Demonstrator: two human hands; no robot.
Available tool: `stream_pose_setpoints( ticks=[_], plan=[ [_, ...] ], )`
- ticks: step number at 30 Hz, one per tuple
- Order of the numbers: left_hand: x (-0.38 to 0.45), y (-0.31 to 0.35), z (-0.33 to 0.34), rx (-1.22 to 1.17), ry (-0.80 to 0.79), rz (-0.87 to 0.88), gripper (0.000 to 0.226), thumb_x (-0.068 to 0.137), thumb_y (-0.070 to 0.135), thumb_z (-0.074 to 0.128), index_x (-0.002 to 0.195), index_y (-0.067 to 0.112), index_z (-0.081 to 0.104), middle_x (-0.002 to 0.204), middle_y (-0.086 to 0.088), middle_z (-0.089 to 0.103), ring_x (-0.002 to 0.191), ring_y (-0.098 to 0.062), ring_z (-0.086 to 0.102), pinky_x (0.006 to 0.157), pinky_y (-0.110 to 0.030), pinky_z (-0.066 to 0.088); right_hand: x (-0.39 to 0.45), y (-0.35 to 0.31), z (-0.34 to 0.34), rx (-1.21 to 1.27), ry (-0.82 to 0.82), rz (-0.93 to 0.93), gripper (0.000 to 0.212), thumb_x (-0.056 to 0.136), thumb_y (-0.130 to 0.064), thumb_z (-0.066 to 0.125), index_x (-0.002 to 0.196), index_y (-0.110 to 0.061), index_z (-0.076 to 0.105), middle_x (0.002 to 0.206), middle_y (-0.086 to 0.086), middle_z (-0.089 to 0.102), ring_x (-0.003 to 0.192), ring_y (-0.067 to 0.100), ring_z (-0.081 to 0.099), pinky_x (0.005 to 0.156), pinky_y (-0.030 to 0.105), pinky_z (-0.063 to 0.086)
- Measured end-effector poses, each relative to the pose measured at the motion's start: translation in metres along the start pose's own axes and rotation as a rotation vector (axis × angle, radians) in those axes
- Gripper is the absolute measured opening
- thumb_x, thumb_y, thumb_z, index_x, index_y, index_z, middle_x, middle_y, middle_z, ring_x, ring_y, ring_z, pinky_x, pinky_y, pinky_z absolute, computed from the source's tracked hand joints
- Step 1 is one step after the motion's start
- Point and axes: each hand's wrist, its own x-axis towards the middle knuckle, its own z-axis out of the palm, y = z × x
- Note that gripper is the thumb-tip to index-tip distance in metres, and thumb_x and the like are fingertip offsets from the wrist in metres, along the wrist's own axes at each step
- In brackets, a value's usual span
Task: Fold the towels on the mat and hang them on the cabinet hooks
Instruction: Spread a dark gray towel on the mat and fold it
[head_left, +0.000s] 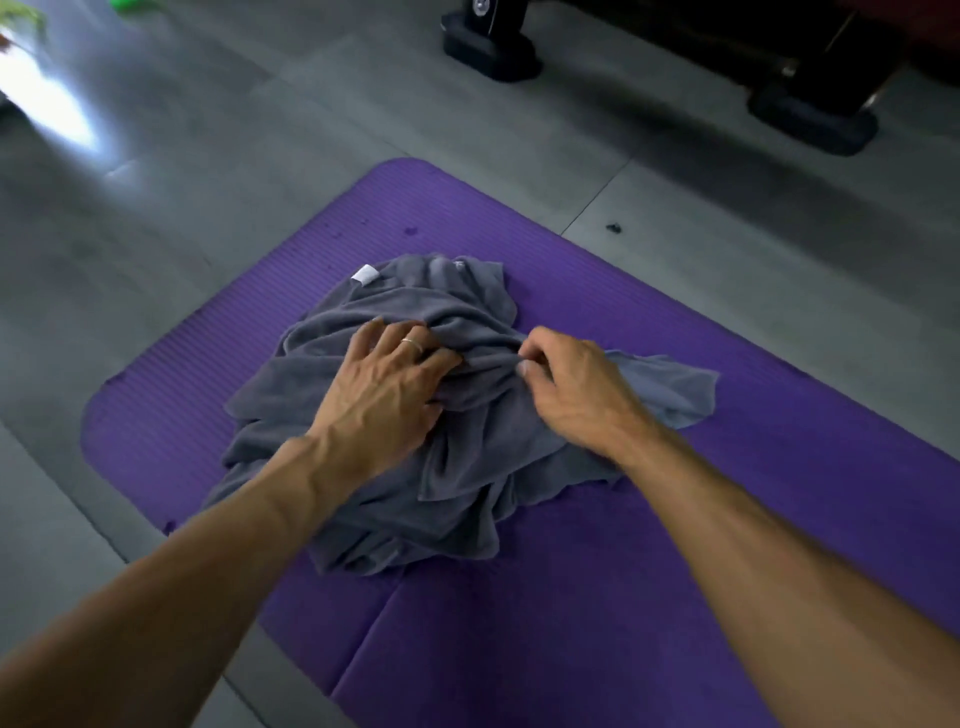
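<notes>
On the middle of the mat (649, 545), both of your hands are already down in the heap of grey towels (395, 499). Your left hand (387, 387) lies on top of the pile with its fingers bent and spread, digging into the cloth; whether it has really gathered a fold under the fingertips is hard to tell. Your right hand (566, 382) pinches a ridge of fabric between thumb and curled fingers, just beside the left hand's fingertips, so the two hands almost meet at the crest of the heap.

The towels are crumpled together with no clear long axis: the bundle spreads from near the mat's left edge toward its middle, with one thin flap (670, 387) lying flat past your right wrist toward the right edge. A small white label (366, 274) shows on the far side of the pile, beyond your left hand. How many towels are in the heap cannot be told.

What the next move likely turns on is that the pinched ridge sits between your hands, slightly nearer the right one, so a pull apart, left hand to the left edge and right hand to the right, looks like the way to free one towel and open it flat.

Around the mat is grey tiled floor (208, 182); dark furniture feet (491, 49) stand at the far side. No cabinet hooks are in sight.
</notes>
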Motion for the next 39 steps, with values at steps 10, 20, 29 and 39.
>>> stream_pose_setpoints(
  ticks=[10, 20, 29, 39],
  plan=[
    [0.04, 0.105, -0.051, -0.535, -0.001, 0.057, 0.008, 0.096, 0.023, 0.053, 0.089, 0.019, 0.05, 0.073, 0.001, 0.057, 0.074, -0.029, 0.059, 0.066, -0.036, 0.042, -0.1, 0.041, -0.121, 0.172, 0.165, 0.129, 0.005, 0.097, -0.031, 0.053, 0.095, -0.028, 0.057, 0.057, -0.018, 0.057, 0.056, -0.002, 0.049, 0.063, 0.027, 0.035],
    [0.079, 0.295, -0.104, -0.513, -0.438, 0.233, 0.011, 0.094, 0.029, 0.054, 0.092, 0.02, 0.06, 0.087, 0.009, 0.06, 0.086, -0.013, 0.056, 0.072, -0.025, 0.038, -0.276, 0.125, -0.208, -0.236, 0.087, 0.099, 0.073, 0.07, -0.051, 0.078, 0.128, -0.041, 0.036, 0.105, -0.006, 0.059, 0.092, 0.015, 0.058, 0.079, 0.031, 0.045],
    [0.073, 0.489, -0.081, -0.639, -0.653, 0.367, 0.028, 0.087, 0.038, 0.056, 0.089, 0.011, 0.063, 0.084, 0.0, 0.061, 0.079, -0.014, 0.052, 0.072, -0.03, 0.041, -0.445, 0.231, -0.248, 0.948, 0.266, 0.596, 0.033, 0.098, -0.012, 0.048, 0.073, -0.01, 0.069, 0.076, 0.004, 0.071, 0.071, 0.013, 0.065, 0.069, 0.027, 0.052],
    [-0.016, 0.652, 0.001, -0.595, -0.887, 0.586, 0.052, 0.071, 0.066, 0.07, 0.111, 0.039, 0.052, 0.119, 0.021, 0.059, 0.109, -0.001, 0.056, 0.096, -0.023, 0.043, -0.597, 0.345, -0.238, 1.546, 0.559, 0.788, 0.025, 0.082, -0.03, 0.057, 0.081, -0.009, 0.07, 0.088, 0.012, 0.07, 0.081, 0.024, 0.069, 0.084, 0.036, 0.052]
  ],
)
